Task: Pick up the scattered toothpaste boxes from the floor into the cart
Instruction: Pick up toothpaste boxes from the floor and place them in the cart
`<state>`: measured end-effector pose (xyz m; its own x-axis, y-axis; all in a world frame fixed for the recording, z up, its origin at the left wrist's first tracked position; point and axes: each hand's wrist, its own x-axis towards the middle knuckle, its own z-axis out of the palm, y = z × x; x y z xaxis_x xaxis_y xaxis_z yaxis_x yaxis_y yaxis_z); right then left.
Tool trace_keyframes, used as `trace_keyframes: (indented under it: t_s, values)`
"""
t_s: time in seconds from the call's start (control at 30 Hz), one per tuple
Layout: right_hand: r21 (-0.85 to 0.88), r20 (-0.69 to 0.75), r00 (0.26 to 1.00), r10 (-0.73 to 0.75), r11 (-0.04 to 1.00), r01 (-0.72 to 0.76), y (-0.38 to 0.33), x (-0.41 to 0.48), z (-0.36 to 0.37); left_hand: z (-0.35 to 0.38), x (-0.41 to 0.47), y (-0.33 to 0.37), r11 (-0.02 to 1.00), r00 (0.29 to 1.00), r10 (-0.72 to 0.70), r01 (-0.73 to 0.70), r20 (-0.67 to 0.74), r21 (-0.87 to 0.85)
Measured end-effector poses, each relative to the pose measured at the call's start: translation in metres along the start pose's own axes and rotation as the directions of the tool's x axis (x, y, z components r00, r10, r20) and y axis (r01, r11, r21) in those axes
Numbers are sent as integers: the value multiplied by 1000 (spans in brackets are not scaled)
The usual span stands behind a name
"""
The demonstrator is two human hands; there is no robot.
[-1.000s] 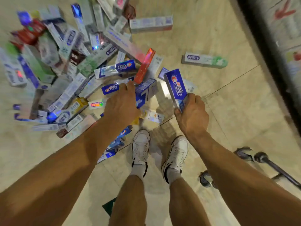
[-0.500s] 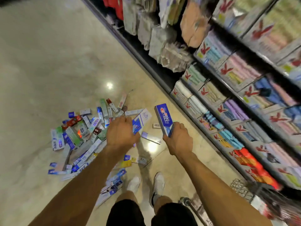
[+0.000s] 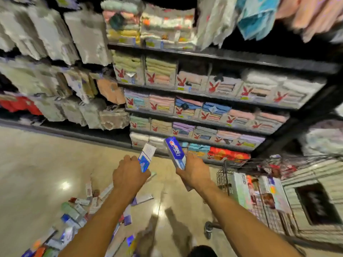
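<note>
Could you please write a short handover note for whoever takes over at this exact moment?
The left hand grips a blue-and-white toothpaste box, held up in the air.
The right hand grips a blue toothpaste box, also raised.
The cart stands to the right and holds some packages, too blurred to identify.
Done: two boxes are in hand, neither in the cart yet.
Left: drop both into the cart, then gather the pile of boxes on the floor at lower left.
</note>
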<state>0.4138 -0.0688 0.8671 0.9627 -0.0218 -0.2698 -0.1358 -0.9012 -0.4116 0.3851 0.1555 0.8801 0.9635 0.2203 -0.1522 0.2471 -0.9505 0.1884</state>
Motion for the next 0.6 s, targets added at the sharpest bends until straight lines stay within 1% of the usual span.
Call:
trace_keyframes:
  t_s: [0.03, 0.17, 0.27, 0.4, 0.5, 0.6]
  values:
    - [26, -24, 999, 34, 999, -33, 17, -6, -8, 1, -1, 18, 999, 999, 41, -41, 9, 4]
    - [38, -114, 979, 169, 985, -166, 93, -28, -41, 15, -9, 95, 977, 977, 210, -211, 40, 23]
    - [48, -139, 948, 285, 958, -281, 157, -43, -61, 32, -14, 157, 947, 948, 316, -318, 44, 49]
    - [86, -165, 899, 405, 914, -396, 251, -58, -84, 57, -23, 248, 900, 903, 423, -429, 77, 77]
    - [84, -139, 876, 462, 887, -454, 321, -58, -101, 80, -30, 312, 892, 890, 440, -448, 117, 63]
    - [59, -130, 867, 482, 876, -478, 384, -49, -119, 109, -34, 369, 920, 911, 387, -391, 141, 2]
